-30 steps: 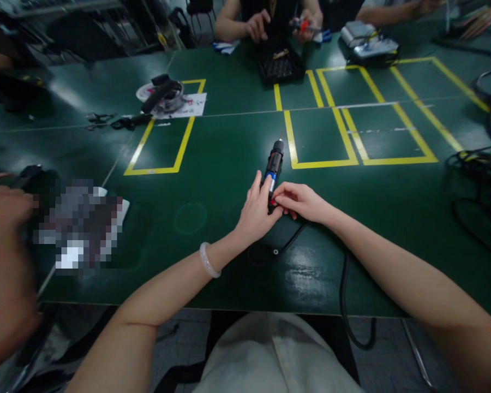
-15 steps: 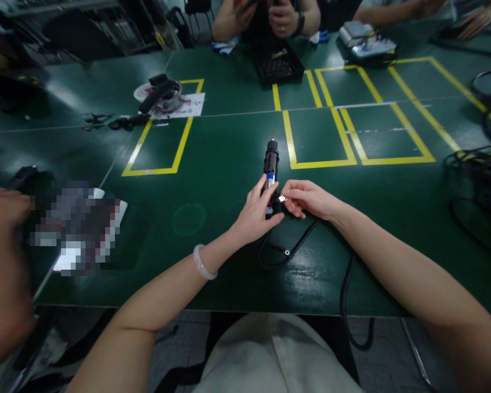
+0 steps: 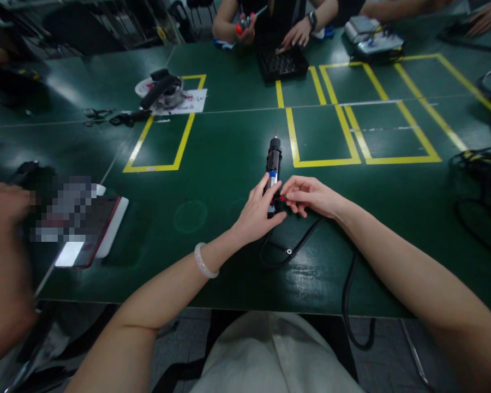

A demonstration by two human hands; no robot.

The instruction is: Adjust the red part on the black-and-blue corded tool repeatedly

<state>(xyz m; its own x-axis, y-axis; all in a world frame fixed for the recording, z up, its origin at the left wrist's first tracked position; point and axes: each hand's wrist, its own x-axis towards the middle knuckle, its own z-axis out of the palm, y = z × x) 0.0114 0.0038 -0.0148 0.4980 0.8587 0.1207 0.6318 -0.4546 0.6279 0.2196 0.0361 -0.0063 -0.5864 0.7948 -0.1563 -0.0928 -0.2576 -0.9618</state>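
Observation:
A slim black electric screwdriver (image 3: 274,155) lies on the green table, its thin bit pointing away from me. Its lower part shows a silver, motor-like body with a blue band. My left hand (image 3: 258,210) grips this body from the left, thumb and fingers on either side, covering part of it. Beside its lower end, my right hand (image 3: 306,195) is closed in a pinch on a small red piece (image 3: 283,197), perhaps a wire or its connector; the fingers hide most of it. A black cable (image 3: 306,236) with a small ring terminal (image 3: 288,251) curves below my hands.
Phones (image 3: 106,229) lie at left, near another person's blurred arm (image 3: 4,262). Across the table, a co-worker's hand (image 3: 297,34) reaches into a black tray (image 3: 284,68). Yellow tape (image 3: 327,163) marks the table. A tape-like roll (image 3: 163,93) and tangled cables (image 3: 485,180) lie farther out.
A red piece now shows at my right fingertips, where a bright metallic bit showed before. My left hand stays on the screwdriver. The co-worker opposite has lowered one hand to the tray.

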